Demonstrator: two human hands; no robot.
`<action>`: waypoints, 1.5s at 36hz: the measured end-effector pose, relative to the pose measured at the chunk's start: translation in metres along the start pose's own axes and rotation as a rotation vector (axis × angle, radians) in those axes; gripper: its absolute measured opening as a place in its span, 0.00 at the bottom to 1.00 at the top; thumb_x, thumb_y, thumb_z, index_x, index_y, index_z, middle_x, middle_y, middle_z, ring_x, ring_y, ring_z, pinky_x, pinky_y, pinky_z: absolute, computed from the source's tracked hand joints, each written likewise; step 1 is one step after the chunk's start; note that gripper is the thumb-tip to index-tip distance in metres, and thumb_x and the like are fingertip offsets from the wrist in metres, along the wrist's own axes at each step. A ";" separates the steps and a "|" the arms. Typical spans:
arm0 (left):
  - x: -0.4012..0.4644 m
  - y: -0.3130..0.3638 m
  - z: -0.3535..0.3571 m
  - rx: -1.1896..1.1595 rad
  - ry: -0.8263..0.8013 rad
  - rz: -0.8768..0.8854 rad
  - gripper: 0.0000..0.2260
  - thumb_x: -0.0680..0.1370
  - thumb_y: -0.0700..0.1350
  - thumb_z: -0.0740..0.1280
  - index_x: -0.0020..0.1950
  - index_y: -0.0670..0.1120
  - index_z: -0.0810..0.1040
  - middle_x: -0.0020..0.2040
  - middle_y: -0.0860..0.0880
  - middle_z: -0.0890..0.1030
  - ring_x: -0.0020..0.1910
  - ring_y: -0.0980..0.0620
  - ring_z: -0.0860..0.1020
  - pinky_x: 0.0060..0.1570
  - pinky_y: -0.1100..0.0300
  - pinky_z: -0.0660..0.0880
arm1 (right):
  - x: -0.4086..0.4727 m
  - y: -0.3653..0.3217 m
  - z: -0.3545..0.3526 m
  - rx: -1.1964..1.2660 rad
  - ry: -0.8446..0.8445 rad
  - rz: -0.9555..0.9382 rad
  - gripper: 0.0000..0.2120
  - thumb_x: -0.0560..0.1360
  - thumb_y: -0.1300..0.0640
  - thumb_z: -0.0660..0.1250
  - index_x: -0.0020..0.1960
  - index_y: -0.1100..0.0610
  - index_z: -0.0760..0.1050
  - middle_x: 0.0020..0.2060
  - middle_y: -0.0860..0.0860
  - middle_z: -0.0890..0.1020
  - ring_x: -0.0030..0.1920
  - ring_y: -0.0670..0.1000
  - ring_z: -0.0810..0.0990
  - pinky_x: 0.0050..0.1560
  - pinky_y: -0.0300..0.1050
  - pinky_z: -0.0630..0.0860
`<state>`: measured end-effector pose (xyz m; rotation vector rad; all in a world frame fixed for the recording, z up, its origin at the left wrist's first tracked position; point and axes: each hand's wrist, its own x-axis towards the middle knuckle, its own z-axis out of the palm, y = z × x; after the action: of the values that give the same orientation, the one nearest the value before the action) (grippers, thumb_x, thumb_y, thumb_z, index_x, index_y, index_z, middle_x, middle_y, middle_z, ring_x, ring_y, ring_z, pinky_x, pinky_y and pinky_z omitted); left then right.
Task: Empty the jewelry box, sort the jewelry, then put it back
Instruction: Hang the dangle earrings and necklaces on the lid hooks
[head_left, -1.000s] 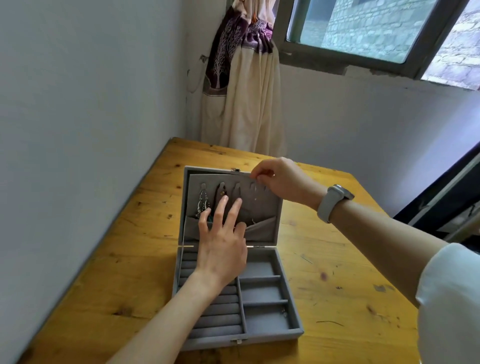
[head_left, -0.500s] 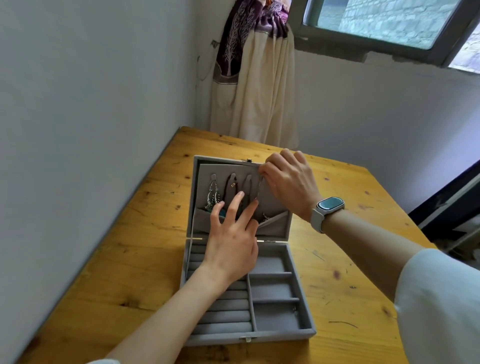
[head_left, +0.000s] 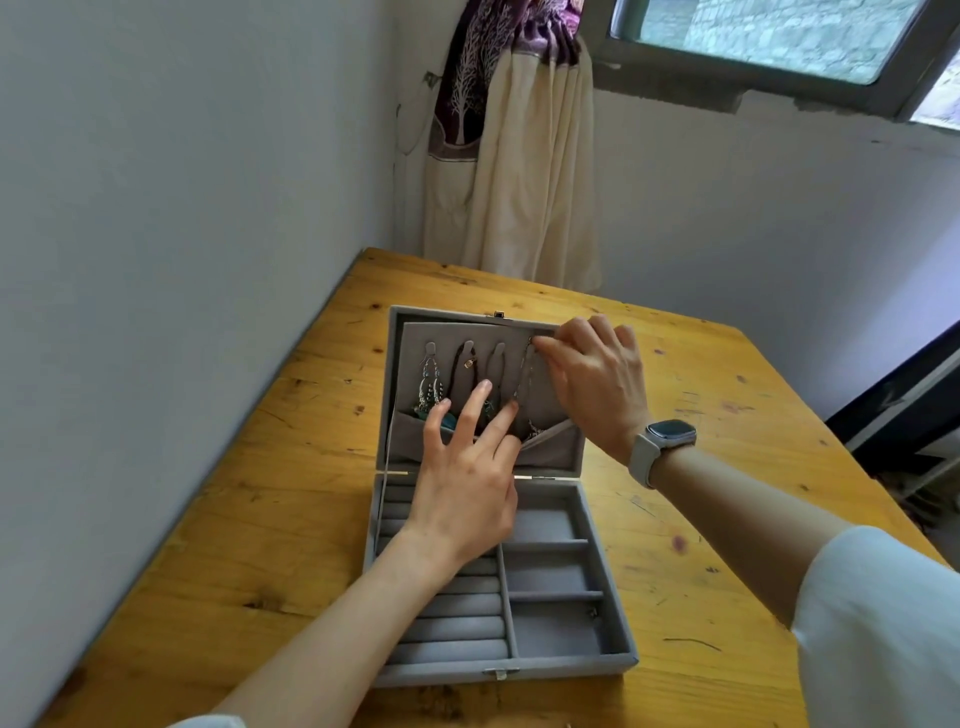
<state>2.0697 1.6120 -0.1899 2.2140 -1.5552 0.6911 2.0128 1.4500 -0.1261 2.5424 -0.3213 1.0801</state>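
jewelry box (head_left: 613, 631) open on the table (head_left: 270, 499) | left hand (head_left: 467, 483) fingers spread flat against lid pocket (head_left: 550, 452) | right hand (head_left: 597, 384) pinches chain (head_left: 525, 387) at the hook just beside its fingertips | earrings (head_left: 430, 387) hang left of left fingers

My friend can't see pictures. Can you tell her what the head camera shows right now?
Two hands work inside the raised lid of an open grey jewelry box on a wooden table. The right hand pinches a thin chain at the rightmost hook, while the left hand rests spread fingers on the lid's pocket beside hanging earrings.
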 end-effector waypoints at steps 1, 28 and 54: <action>0.000 0.000 0.000 0.001 0.002 0.002 0.15 0.65 0.47 0.70 0.51 0.46 0.80 0.63 0.47 0.76 0.70 0.43 0.61 0.64 0.41 0.55 | -0.004 -0.003 0.000 0.045 -0.010 0.030 0.08 0.70 0.62 0.68 0.49 0.56 0.80 0.40 0.53 0.79 0.42 0.56 0.75 0.41 0.50 0.69; -0.009 -0.001 0.000 0.091 0.052 0.001 0.16 0.65 0.44 0.69 0.52 0.45 0.79 0.57 0.46 0.77 0.65 0.43 0.66 0.64 0.43 0.58 | -0.053 -0.029 -0.018 0.275 -0.340 0.135 0.18 0.70 0.59 0.52 0.51 0.58 0.78 0.41 0.53 0.82 0.41 0.54 0.79 0.45 0.46 0.72; -0.006 0.009 -0.026 -0.037 -0.023 -0.152 0.19 0.67 0.39 0.69 0.58 0.44 0.77 0.54 0.46 0.80 0.55 0.44 0.76 0.55 0.50 0.62 | -0.076 -0.034 -0.044 0.316 -0.386 0.250 0.22 0.66 0.67 0.67 0.60 0.63 0.73 0.55 0.60 0.77 0.55 0.61 0.75 0.54 0.54 0.73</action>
<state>2.0549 1.6275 -0.1719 2.2911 -1.3812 0.5891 1.9437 1.5039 -0.1611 3.0607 -0.6264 0.7592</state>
